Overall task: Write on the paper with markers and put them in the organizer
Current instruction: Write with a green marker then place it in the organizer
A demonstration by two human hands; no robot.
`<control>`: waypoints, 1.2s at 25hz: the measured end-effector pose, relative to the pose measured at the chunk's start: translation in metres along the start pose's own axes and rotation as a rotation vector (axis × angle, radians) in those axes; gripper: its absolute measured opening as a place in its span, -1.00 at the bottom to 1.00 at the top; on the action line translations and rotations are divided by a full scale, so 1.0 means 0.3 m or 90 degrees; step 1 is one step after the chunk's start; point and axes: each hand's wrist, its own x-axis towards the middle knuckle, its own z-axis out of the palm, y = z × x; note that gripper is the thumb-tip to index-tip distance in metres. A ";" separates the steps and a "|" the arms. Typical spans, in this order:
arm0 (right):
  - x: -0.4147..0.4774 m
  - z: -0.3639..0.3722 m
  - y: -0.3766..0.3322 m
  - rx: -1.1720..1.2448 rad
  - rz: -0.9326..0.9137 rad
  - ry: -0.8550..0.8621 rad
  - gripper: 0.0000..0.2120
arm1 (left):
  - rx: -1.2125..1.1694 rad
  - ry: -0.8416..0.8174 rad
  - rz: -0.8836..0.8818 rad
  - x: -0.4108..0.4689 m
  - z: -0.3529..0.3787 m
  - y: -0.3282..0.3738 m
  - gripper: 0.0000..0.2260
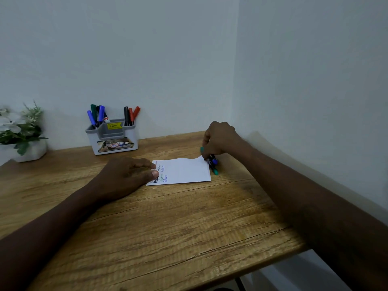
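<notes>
While the left hand (128, 175) is pressing flat, fingers together, on the white written paper (184, 172) mid-table, the right hand (218, 139) fingers are closing on loose markers (214, 164) just right of it; next, carrying them to the far-left grey plastic organizer (113, 136).

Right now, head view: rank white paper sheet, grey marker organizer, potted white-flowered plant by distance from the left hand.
From the left hand:
1. White paper sheet, under its fingertips, to its right.
2. Grey marker organizer, behind it by the wall.
3. Potted white-flowered plant, far left corner.

Left hand (128, 175) covers the start of the writing on the paper (184, 171). Right hand (219, 139) hides most of the markers (214, 164) beside it; their number is unclear. Plant (19, 131) blurred, cut off at left edge.
</notes>
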 end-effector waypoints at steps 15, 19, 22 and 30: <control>-0.015 0.029 -0.049 -0.151 -0.135 0.063 -0.58 | -0.124 -0.072 -0.047 -0.021 -0.047 -0.018 -0.72; 0.002 0.036 -0.067 -0.145 -0.120 0.031 -0.56 | -0.121 -0.078 -0.056 -0.025 -0.050 -0.008 -0.71; 0.013 0.042 -0.072 -0.082 -0.089 -0.001 -0.58 | -0.099 -0.062 -0.057 -0.022 -0.047 -0.009 -0.79; 0.007 0.048 -0.044 0.233 -0.058 0.055 -0.66 | -0.074 -0.044 -0.055 -0.027 -0.050 0.005 -0.72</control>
